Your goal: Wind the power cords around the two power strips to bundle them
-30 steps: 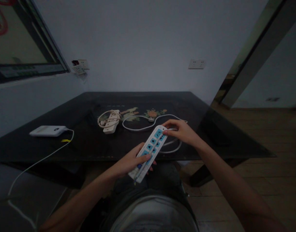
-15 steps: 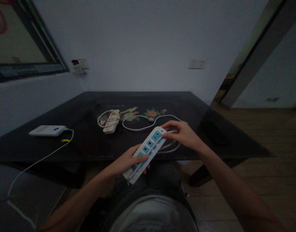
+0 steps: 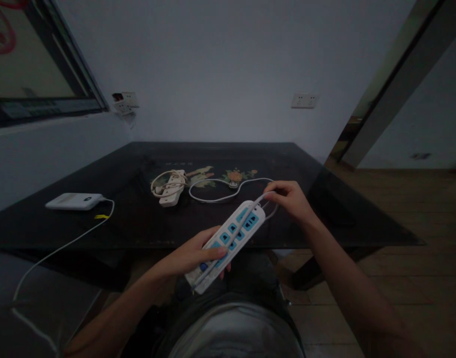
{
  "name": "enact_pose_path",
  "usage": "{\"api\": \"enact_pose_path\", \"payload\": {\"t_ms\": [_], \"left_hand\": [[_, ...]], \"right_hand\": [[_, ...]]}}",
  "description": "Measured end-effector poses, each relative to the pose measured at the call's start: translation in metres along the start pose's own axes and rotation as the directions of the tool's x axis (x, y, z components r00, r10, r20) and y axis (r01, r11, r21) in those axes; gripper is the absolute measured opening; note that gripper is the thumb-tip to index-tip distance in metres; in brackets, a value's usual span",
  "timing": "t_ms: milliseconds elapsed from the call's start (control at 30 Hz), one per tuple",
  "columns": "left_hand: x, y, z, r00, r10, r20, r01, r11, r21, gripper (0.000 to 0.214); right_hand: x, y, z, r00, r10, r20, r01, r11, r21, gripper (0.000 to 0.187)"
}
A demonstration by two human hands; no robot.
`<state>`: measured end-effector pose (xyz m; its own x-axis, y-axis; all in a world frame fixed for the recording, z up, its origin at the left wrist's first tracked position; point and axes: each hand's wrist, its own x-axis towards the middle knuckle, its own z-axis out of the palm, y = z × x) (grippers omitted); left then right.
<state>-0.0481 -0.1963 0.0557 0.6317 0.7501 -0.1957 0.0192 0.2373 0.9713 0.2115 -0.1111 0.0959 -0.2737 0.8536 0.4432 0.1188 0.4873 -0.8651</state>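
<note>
A white power strip [image 3: 246,237] with blue sockets is tilted over the table's front edge. My left hand [image 3: 200,251] grips its lower part, the thumb lying across the top face and pressing on the cord. The strip's white cord [image 3: 238,226] runs along the face from the lower end. Past the upper end, my right hand [image 3: 289,199] pinches this cord between thumb and fingers. A loop of it hangs below the right hand, and the rest winds over the table to a plug [image 3: 233,184].
Another power strip [image 3: 172,191], its cord wrapped round it, lies behind on the dark table [image 3: 138,226]. At the left sits a white power bank-like device [image 3: 74,201] with a cable [image 3: 77,237] running off the front edge. Wall sockets [image 3: 304,101] are at the back.
My right hand has moved right and slightly up from the strip's upper end, drawing the cord along the face. The strip has dropped slightly in my left hand.
</note>
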Motion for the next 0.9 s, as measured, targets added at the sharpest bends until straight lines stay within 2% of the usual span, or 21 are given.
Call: {"api": "enact_pose_path", "payload": {"t_ms": [100, 167, 233, 300, 367, 400, 500, 567, 733, 800, 900], "left_hand": [[-0.003, 0.008, 0.010, 1.000, 0.015, 0.024, -0.017, 0.993, 0.116, 0.045], [-0.005, 0.013, 0.016, 0.998, 0.052, 0.041, -0.059, 0.978, 0.198, 0.043], [-0.007, 0.017, 0.021, 0.994, 0.101, 0.044, -0.109, 0.958, 0.267, 0.044], [-0.007, 0.019, 0.024, 0.990, 0.139, 0.025, -0.140, 0.936, 0.324, 0.043], [-0.006, 0.020, 0.025, 0.984, 0.176, -0.018, -0.156, 0.915, 0.372, 0.041], [-0.006, 0.021, 0.025, 0.980, 0.196, -0.041, -0.164, 0.905, 0.392, 0.041], [-0.005, 0.022, 0.022, 0.957, 0.269, -0.109, -0.199, 0.882, 0.427, 0.040], [-0.005, 0.023, 0.018, 0.941, 0.299, -0.161, -0.211, 0.885, 0.415, 0.039], [-0.006, 0.023, 0.006, 0.918, 0.295, -0.265, -0.229, 0.941, 0.250, 0.044], [-0.005, 0.023, 0.002, 0.899, 0.317, -0.302, -0.253, 0.939, 0.232, 0.043], [-0.004, 0.023, -0.003, 0.869, 0.330, -0.368, -0.257, 0.938, 0.233, 0.041]], "right_hand": [[0.010, -0.002, 0.014, 0.999, 0.032, 0.043, -0.035, 0.997, 0.074, 0.018], [0.016, -0.001, 0.023, 0.983, 0.068, 0.169, -0.089, 0.989, 0.119, 0.022], [0.020, 0.003, 0.033, 0.934, 0.100, 0.343, -0.162, 0.974, 0.156, 0.028], [0.019, 0.010, 0.042, 0.864, 0.122, 0.488, -0.237, 0.955, 0.181, 0.035], [0.014, 0.020, 0.049, 0.813, 0.151, 0.563, -0.300, 0.936, 0.183, 0.039], [0.010, 0.025, 0.052, 0.814, 0.172, 0.555, -0.321, 0.930, 0.181, 0.040], [-0.003, 0.039, 0.053, 0.879, 0.263, 0.398, -0.351, 0.922, 0.165, 0.038], [-0.011, 0.044, 0.048, 0.893, 0.296, 0.338, -0.360, 0.922, 0.143, 0.039], [-0.022, 0.034, 0.026, 0.823, 0.289, 0.490, -0.278, 0.956, -0.096, 0.044], [-0.026, 0.026, 0.021, 0.826, 0.293, 0.482, -0.213, 0.953, -0.214, 0.037], [-0.034, 0.018, 0.020, 0.856, 0.278, 0.436, -0.148, 0.940, -0.308, 0.022]]}}
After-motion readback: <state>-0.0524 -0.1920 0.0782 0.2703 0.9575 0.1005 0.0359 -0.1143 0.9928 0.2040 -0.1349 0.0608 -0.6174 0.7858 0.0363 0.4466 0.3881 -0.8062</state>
